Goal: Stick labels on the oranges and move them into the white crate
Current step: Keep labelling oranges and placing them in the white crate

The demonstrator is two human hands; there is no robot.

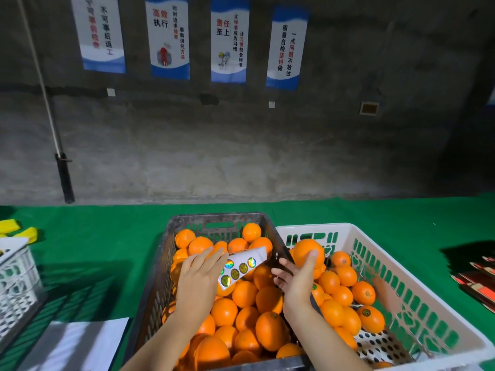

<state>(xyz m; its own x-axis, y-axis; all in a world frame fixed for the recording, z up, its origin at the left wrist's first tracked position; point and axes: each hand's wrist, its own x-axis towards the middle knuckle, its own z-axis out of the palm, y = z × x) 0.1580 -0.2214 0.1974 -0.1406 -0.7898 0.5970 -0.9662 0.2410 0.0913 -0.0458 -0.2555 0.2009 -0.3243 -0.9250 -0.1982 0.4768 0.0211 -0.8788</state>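
A dark crate (166,242) in the middle is full of oranges (246,293). To its right stands the white crate (345,228), holding several oranges (363,291), some with round labels. My left hand (199,279) hovers over the dark crate and holds a white label sheet (242,266) with several shiny round stickers. My right hand (297,282) grips one orange (306,251) above the white crate's left wall, thumb on its front.
Green cloth (107,236) covers the table. A second white crate (16,277) stands at the left edge, with yellow items (18,231) behind it. White paper (77,344) lies at the front left. Dark and red packs (476,277) sit at the far right.
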